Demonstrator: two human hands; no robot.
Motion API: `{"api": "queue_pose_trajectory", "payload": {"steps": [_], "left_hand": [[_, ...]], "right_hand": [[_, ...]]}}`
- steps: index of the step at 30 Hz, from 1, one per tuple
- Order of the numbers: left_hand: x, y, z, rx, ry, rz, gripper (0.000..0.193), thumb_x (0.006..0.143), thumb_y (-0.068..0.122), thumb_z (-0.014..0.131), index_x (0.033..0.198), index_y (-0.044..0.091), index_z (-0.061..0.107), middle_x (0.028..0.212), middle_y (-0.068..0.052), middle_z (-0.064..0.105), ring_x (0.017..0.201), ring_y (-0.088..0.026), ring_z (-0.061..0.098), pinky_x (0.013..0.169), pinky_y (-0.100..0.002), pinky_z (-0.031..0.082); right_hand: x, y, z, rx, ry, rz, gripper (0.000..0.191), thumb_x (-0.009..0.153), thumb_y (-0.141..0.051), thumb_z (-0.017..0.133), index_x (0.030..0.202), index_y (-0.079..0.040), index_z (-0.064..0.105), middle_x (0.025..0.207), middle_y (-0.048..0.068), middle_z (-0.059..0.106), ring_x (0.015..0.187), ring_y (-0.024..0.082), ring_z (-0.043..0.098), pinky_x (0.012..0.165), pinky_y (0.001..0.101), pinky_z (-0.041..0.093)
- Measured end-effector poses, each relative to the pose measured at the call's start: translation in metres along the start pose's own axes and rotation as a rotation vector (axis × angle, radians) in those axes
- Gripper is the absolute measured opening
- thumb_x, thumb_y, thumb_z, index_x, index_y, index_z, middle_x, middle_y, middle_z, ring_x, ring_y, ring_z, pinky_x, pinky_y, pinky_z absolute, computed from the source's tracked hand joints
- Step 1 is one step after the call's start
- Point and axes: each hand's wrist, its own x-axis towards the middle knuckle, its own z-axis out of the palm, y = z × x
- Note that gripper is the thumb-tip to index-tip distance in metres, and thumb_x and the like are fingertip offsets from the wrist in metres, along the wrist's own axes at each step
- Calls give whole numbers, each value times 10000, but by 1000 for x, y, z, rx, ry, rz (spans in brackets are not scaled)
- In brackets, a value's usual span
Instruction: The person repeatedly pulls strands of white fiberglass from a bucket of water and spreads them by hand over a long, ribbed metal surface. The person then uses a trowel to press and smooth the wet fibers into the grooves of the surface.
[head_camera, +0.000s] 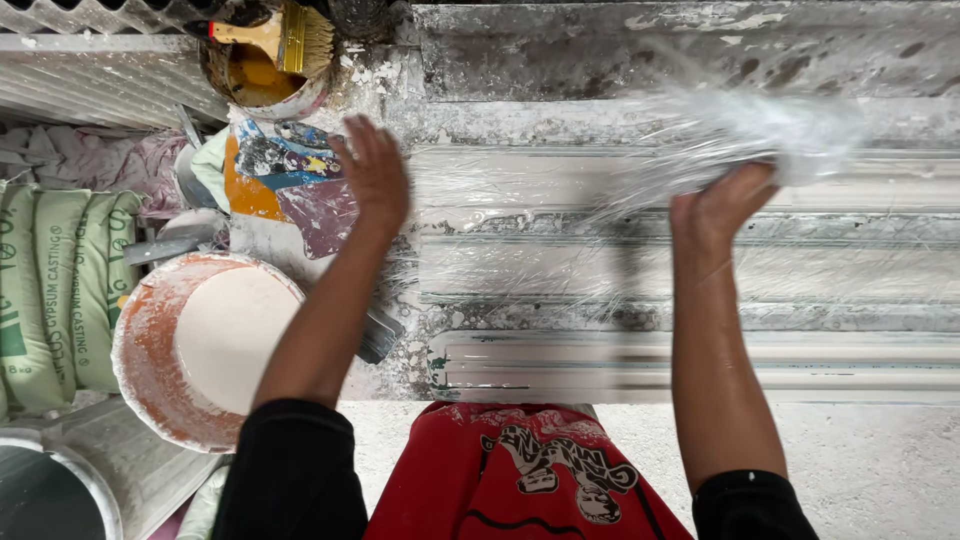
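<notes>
A thin clear plastic sheet (600, 240) lies stretched over a long white ridged plaster mould (700, 350) on the workbench. My left hand (375, 170) is flat, fingers together, pressing the sheet's left end near the mould's edge. My right hand (720, 205) is closed on a bunched, blurred wad of the same plastic sheet (760, 135), lifted above the mould.
An orange bucket of white plaster powder (200, 345) stands at the left. A tin with yellow liquid (262, 80) and a brush (285, 35) sits at the top left. Green sacks (55, 290) lie far left. A round metal basin (50, 490) shows at the bottom left.
</notes>
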Motion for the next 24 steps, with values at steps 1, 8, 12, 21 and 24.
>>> {"api": "queue_pose_trajectory", "payload": {"steps": [1, 8, 12, 21, 24], "left_hand": [[-3, 15, -12, -502, 56, -43, 568, 1009, 255, 420, 1522, 11, 424, 1626, -284, 256, 1524, -458, 144, 1199, -636, 114], [-101, 140, -93, -1970, -49, 286, 295, 1099, 175, 449, 1250, -7, 626, 1153, -219, 701, 1017, -313, 716, 904, -425, 613], [-98, 131, -78, -1512, 304, 116, 247, 1079, 127, 461, 1049, 3, 672, 928, -195, 731, 849, -331, 719, 743, -435, 574], [-80, 161, -92, -597, 461, 15, 484, 910, 256, 560, 1214, -107, 659, 1350, -322, 595, 1289, -458, 591, 1074, -536, 449], [-118, 244, -141, -1704, 30, 123, 349, 1103, 173, 508, 1288, -103, 614, 1311, -299, 643, 1235, -418, 611, 1072, -455, 453]], "right_hand": [[-8, 11, 8, -30, -35, 0, 685, 1069, -480, 355, 1562, -33, 192, 1687, 280, 113, 1587, 440, 79, 1286, 626, 135], [-38, 42, 24, 181, 38, 265, 432, 1119, -417, 328, 1495, -214, 269, 1445, 35, 315, 1379, 224, 292, 1222, 511, 170], [54, -42, -15, 387, -561, -174, 424, 1103, -442, 483, 1352, -100, 504, 1255, 83, 610, 1174, 241, 630, 1074, 427, 569], [91, -70, -73, 404, -309, -111, 493, 1086, -415, 488, 1435, -69, 454, 1403, 157, 571, 1330, 297, 596, 1165, 452, 512], [29, -16, -77, 378, -472, 29, 477, 1074, -378, 465, 1456, -93, 440, 1427, 155, 554, 1350, 278, 566, 1178, 427, 494]]}}
